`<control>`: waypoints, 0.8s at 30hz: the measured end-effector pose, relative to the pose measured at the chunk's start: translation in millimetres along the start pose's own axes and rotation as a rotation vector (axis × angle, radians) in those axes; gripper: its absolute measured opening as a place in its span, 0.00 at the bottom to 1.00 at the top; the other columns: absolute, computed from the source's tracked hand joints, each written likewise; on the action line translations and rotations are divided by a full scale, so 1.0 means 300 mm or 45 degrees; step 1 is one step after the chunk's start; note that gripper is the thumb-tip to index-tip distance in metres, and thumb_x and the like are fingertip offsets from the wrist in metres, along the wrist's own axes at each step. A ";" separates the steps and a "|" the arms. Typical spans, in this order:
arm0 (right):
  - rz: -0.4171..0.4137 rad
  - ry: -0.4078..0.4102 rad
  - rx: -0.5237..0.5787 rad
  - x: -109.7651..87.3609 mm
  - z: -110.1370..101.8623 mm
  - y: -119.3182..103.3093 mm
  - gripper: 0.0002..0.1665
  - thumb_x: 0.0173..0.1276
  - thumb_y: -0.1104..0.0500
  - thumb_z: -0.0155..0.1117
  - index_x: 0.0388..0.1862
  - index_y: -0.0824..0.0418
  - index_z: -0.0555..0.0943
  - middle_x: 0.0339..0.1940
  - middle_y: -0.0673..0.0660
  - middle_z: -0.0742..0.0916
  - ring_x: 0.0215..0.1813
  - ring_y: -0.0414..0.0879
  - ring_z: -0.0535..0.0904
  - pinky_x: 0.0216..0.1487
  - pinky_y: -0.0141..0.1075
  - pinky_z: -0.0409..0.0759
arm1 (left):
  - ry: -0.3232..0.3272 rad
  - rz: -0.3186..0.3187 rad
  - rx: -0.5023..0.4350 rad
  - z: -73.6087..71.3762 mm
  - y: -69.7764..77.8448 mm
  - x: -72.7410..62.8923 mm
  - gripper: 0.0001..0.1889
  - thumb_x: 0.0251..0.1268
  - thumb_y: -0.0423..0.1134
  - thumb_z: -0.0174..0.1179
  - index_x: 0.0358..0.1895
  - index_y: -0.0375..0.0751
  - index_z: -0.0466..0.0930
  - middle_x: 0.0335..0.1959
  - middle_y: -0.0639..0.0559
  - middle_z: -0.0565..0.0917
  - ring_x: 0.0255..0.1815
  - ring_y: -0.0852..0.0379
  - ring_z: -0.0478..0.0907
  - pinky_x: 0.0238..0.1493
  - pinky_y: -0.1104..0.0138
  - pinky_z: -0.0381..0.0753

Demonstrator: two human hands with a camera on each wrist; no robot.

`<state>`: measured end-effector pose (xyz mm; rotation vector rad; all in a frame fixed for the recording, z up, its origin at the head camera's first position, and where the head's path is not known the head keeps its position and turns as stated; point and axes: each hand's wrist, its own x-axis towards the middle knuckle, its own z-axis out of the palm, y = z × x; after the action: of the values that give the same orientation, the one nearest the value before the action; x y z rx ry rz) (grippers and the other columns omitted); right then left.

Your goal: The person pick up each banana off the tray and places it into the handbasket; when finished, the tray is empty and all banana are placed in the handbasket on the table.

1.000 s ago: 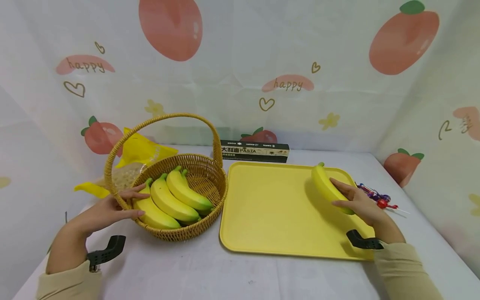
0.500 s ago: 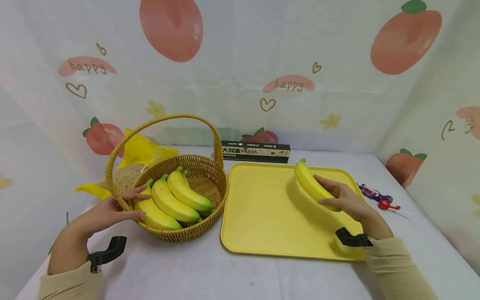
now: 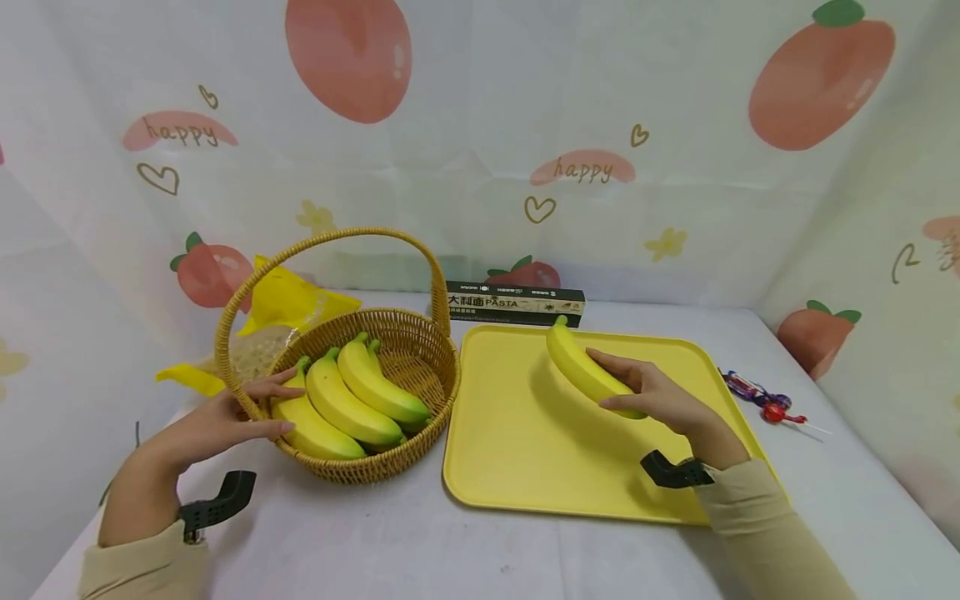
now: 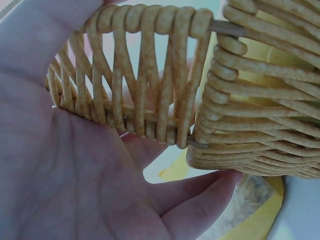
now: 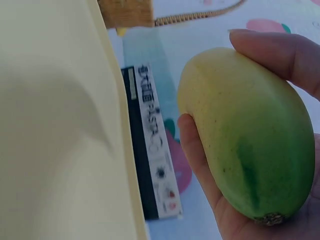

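Observation:
In the head view my right hand (image 3: 663, 404) holds a banana (image 3: 581, 367) above the yellow tray (image 3: 502, 433), its stem pointing up and away. The right wrist view shows the greenish end of that banana (image 5: 250, 135) between thumb and fingers. On the left, my left hand (image 3: 210, 429) grips the wicker basket (image 3: 352, 473) where its handle meets the rim. Up close in the left wrist view, the woven handle (image 4: 118, 65) passes between thumb and fingers. Several bananas (image 3: 348, 408) lie side by side inside the basket, green tips toward me.
A pasta box (image 3: 517, 303) lies behind the tray. Wrapped lollipops (image 3: 772, 402) rest to the tray's right. Behind the basket at left is a yellow-and-clear bag (image 3: 288, 302). A printed cloth backdrop (image 3: 465, 125) closes off the back and sides.
My right hand has carried the banana leftward over the tray, from its right side toward the middle. The left hand stays on the basket.

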<state>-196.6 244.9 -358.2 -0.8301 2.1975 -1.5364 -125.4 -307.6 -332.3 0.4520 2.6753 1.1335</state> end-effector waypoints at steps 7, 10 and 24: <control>-0.008 -0.060 0.031 0.061 0.058 -0.043 0.42 0.64 0.64 0.60 0.74 0.62 0.53 0.72 0.66 0.62 0.50 0.35 0.74 0.46 0.27 0.75 | -0.006 -0.017 -0.013 -0.005 -0.004 -0.001 0.23 0.61 0.43 0.61 0.61 0.47 0.73 0.74 0.40 0.55 0.70 0.29 0.49 0.48 0.82 0.63; -0.014 -0.102 0.047 0.086 0.083 -0.063 0.42 0.64 0.64 0.61 0.74 0.62 0.53 0.72 0.65 0.62 0.51 0.35 0.74 0.46 0.27 0.75 | -0.004 -0.018 -0.010 -0.004 -0.008 -0.001 0.23 0.61 0.43 0.61 0.61 0.47 0.73 0.74 0.41 0.55 0.70 0.29 0.49 0.48 0.82 0.63; -0.065 -0.242 -0.038 0.171 0.170 -0.137 0.43 0.62 0.63 0.64 0.73 0.61 0.55 0.73 0.61 0.62 0.54 0.35 0.72 0.48 0.27 0.73 | -0.010 -0.006 -0.020 -0.005 -0.012 0.006 0.24 0.61 0.43 0.60 0.62 0.46 0.72 0.74 0.40 0.54 0.70 0.29 0.48 0.48 0.81 0.63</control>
<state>-196.1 164.8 -335.5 -1.0047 2.0812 -1.3879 -128.1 -310.4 -334.0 0.4460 2.6576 1.1476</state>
